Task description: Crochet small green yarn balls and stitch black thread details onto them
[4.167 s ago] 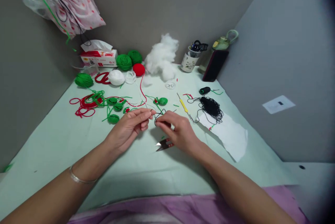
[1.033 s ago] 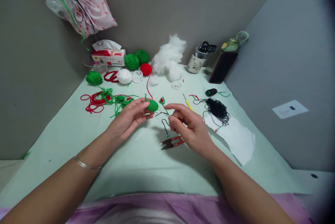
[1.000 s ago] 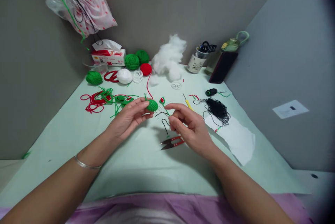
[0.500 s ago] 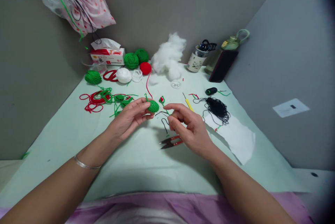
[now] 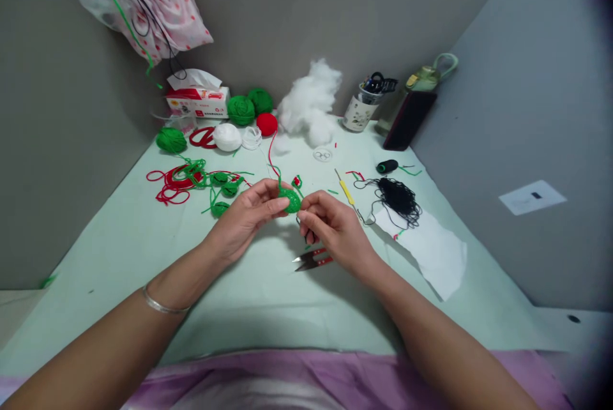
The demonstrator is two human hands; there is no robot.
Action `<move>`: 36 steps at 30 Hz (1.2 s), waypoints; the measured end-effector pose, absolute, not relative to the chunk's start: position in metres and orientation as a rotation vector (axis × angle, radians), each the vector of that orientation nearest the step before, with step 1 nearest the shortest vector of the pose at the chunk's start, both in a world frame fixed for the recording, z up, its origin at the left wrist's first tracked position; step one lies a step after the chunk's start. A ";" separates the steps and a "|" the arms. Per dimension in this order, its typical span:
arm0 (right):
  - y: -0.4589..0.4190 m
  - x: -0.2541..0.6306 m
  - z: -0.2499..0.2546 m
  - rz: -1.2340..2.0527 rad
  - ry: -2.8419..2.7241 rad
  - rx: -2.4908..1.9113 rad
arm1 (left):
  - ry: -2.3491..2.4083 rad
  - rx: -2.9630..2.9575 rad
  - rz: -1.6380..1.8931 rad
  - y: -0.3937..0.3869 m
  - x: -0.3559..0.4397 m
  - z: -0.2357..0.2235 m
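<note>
My left hand (image 5: pixel 261 209) pinches a small green crocheted piece (image 5: pixel 290 201) between thumb and fingers, a green yarn tail standing up from it. Against the right side of that piece, my right hand (image 5: pixel 328 221) has its thumb and forefinger pressed together; whatever is between them is too small to make out. Some dark yarn shows just below those fingertips. Beneath my right hand lie red-handled thread snips (image 5: pixel 311 259), blades pointing left. Beyond the hands is a small red and green crocheted bit (image 5: pixel 297 181).
To the left lie tangled red yarn (image 5: pixel 175 183) and small green crocheted pieces (image 5: pixel 230 189). A yellow-handled crochet hook (image 5: pixel 345 193), black yarn (image 5: pixel 398 200) and white paper (image 5: pixel 433 250) are at right. Yarn balls, white stuffing (image 5: pixel 309 103), a tissue box (image 5: pixel 198 103) and a bottle line the back.
The green crocheted piece and my left hand have moved slightly right and nearer. My right fingertips have closed in and now meet the piece's right side.
</note>
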State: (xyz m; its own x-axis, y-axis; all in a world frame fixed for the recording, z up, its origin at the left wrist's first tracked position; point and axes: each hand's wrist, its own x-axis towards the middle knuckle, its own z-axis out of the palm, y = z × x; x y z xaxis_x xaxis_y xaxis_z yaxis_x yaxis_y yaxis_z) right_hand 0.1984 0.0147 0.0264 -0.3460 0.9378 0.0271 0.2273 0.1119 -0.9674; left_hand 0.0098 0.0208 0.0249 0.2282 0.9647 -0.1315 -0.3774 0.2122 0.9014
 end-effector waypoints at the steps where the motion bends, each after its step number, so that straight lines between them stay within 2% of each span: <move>1: 0.016 0.198 0.027 1.360 -1.664 -1.155 | 0.859 0.876 1.123 0.022 0.009 0.025; 5: 0.020 0.199 0.027 1.546 -1.557 -1.160 | 0.849 0.788 1.229 0.028 0.003 0.023; 11: 0.030 0.206 0.025 1.364 -1.435 -1.159 | 0.771 0.609 1.308 0.035 -0.010 0.031; 17: 0.031 0.206 0.024 1.238 -1.494 -1.188 | 0.983 0.948 1.229 0.027 -0.006 0.035; 21: 0.027 0.203 0.024 1.274 -1.531 -1.166 | 0.978 1.034 1.234 0.023 0.002 0.031; 32: 0.028 0.204 0.029 1.440 -1.399 -1.109 | 0.739 0.630 1.278 0.028 0.001 0.033; 36: 0.028 0.204 0.027 1.418 -1.362 -1.114 | 0.766 0.721 1.251 0.025 0.001 0.035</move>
